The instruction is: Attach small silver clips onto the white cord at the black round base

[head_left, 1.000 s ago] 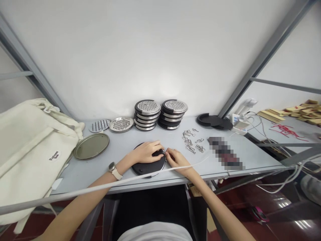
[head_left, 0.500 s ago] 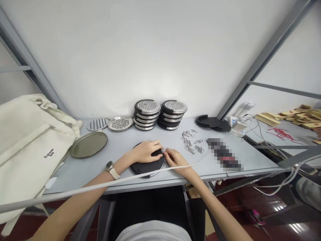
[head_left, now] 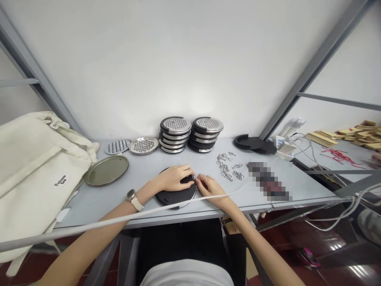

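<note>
At the frame's lower centre, I see the left hand (head_left: 175,178) spread over a black disc (head_left: 175,197) — the right hand (head_left: 210,188) is pinching a small metal clip (head_left: 194,178).

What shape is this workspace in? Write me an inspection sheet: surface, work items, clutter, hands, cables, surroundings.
Surface: grey table; spills: nothing seen.
Work items: black disc at the front, two stacks behind, two graters left of these, loose clips to the right, black pieces at back right.
Clutter: bag at left, olive disc beside it; pixelated item at right, unreadable.
Hands: left hand on the black disc; right hand at its right edge, grip unclear.
Cables: white cable across both arms in view; others hang at right.
Surroundings: wall; frame; wood pieces and red cords at far right.
</note>
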Tool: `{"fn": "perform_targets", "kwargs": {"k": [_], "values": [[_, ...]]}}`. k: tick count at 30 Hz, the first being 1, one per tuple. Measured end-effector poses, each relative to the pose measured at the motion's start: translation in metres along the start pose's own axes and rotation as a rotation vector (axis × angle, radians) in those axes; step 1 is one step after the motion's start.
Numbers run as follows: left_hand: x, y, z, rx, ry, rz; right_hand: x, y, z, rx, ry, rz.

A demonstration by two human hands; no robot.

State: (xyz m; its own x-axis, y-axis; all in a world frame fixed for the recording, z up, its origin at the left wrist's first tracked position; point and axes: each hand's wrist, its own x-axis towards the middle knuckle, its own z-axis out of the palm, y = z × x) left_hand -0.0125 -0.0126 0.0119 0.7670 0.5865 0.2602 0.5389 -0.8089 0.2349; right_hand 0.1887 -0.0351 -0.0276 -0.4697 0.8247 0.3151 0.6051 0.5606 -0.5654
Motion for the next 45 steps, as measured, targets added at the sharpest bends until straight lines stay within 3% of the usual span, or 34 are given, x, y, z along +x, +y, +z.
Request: {"fn": "perform_targets", "kwargs": {"k": [25,45], "values": [[-0.0009,-0.0011,0.001,0.02,-0.006,0.022,0.0014,0.0014,0.0014,-0.026,-0.005,-0.019],[0.0008,-0.0026,0.0023,-0.221,0.019,-0.013,0.0012,-0.0002,-0.0003,0.022,-0.018,0.012]]}}
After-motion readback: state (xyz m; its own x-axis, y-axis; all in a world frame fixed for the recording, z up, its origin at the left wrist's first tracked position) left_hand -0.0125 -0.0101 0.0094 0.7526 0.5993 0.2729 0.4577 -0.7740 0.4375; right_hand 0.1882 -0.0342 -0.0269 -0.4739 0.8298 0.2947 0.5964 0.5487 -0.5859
